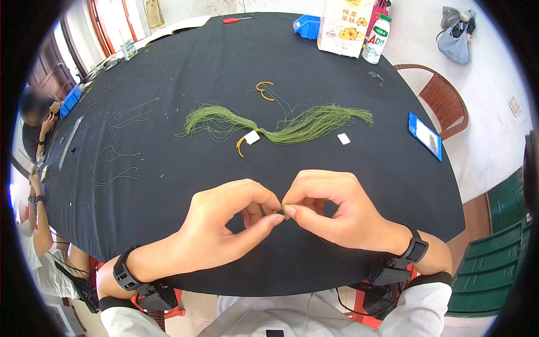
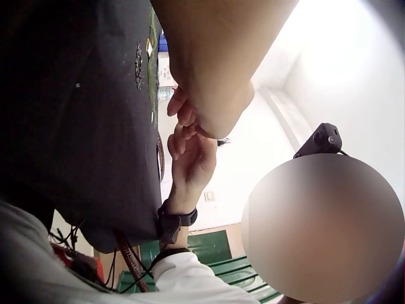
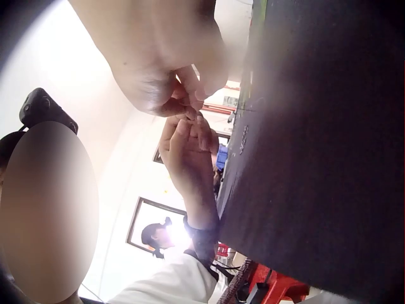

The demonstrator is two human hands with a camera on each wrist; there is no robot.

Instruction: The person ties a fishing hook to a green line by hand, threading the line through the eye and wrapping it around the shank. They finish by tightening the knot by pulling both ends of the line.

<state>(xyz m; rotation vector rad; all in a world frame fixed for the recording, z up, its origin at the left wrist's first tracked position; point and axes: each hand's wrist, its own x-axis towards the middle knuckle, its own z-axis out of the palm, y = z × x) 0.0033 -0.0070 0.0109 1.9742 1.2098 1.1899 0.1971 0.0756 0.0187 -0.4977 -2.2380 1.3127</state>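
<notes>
Thumb and forefinger of my left hand (image 1: 216, 224) meet those of my right hand (image 1: 351, 210) over the near part of the table. Between them both hands pinch a short piece of green thread (image 1: 284, 211), mostly hidden by the fingertips. Beyond the hands lies a long bundle of green threads (image 1: 309, 126), gathered near its middle, with a white tag (image 1: 252, 136) and a yellow tie (image 1: 240, 147) there. In the left wrist view, the right hand (image 2: 193, 161) reaches up to the left fingertips; the thread is too small to make out.
Several looped threads (image 1: 119, 177) lie at left on the black tablecloth (image 1: 213, 73). Another yellow tie (image 1: 263, 90) and a white piece (image 1: 343, 139) lie near the bundle. A blue packet (image 1: 425, 135) is at right; a bottle (image 1: 377, 39) stands behind. Other people sit at far left.
</notes>
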